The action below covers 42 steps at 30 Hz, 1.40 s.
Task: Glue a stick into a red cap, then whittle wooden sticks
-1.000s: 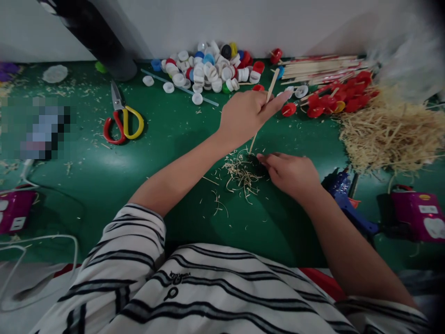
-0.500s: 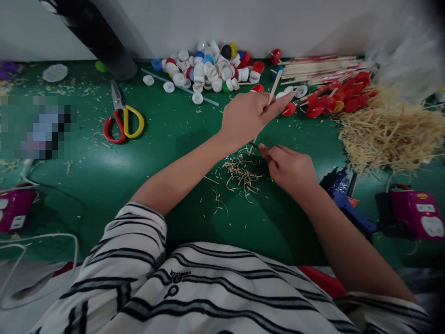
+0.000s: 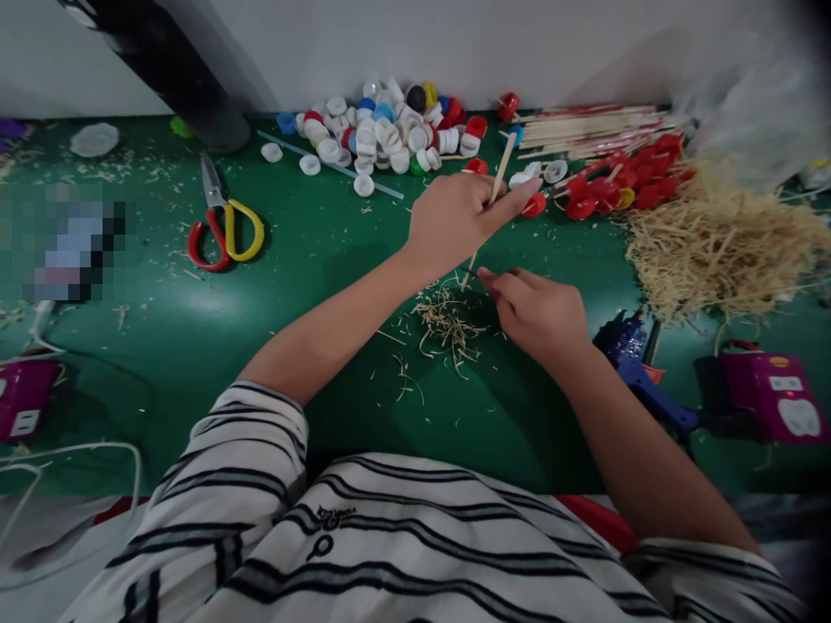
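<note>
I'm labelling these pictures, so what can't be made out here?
In the head view:
Stick, its middle: hidden by the left hand.
Thin dark piece: partly covered by the right hand.
Purple box at left: cut off by the left edge.
Shirt lettering: too small to read.

Green table (image 3: 325, 251), scissors (image 3: 227, 205), bottle caps (image 3: 388, 136), wood shavings (image 3: 449, 327)

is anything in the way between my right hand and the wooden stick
Only the thin dark piece that your right hand holds; nothing else visible stands between that hand and the wooden stick. Shavings lie nearby, closer to you.
</note>
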Each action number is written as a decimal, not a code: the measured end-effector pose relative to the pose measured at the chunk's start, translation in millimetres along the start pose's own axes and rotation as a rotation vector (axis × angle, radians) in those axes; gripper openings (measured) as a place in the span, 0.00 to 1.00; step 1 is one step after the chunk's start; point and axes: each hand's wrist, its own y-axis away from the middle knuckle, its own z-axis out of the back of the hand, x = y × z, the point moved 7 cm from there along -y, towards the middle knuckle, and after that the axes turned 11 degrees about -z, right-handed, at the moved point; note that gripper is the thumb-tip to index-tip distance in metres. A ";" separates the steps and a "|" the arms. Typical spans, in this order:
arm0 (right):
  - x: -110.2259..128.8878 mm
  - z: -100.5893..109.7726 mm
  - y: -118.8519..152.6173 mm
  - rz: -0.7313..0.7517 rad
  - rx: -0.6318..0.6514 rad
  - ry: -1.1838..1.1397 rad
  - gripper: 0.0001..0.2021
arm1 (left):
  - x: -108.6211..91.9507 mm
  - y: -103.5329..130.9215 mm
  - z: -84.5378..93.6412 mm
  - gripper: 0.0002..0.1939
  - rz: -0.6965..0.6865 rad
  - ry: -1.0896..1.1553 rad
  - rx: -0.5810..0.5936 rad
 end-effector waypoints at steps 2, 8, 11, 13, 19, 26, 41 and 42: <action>0.3 4.3 -2.3 -0.005 -0.052 -0.024 0.23 | 2.5 0.4 -1.7 0.37 -0.002 0.023 -0.002; -4.7 -3.8 -1.7 0.021 -0.026 -0.074 0.20 | 5.7 1.3 -1.9 0.42 0.005 0.057 -0.015; -6.5 -7.2 2.6 0.029 -0.001 -0.074 0.20 | 5.1 1.1 -0.9 0.42 0.028 0.030 -0.009; -6.6 -7.3 4.7 0.024 0.012 -0.042 0.20 | 3.6 1.5 -0.2 0.42 0.037 0.000 -0.012; -2.2 -5.0 7.4 0.019 0.049 0.040 0.21 | -5.8 5.7 5.4 0.41 0.025 -0.136 -0.080; 0.3 -10.2 12.2 0.004 0.082 0.087 0.21 | -9.5 3.4 7.4 0.32 0.029 -0.183 0.022; 10.0 -14.6 9.3 -0.046 0.114 0.059 0.23 | 3.0 0.6 5.5 0.29 -0.108 0.129 0.205; 11.3 -14.8 8.1 -0.045 0.111 0.053 0.23 | 6.2 0.6 5.8 0.30 -0.102 0.131 0.204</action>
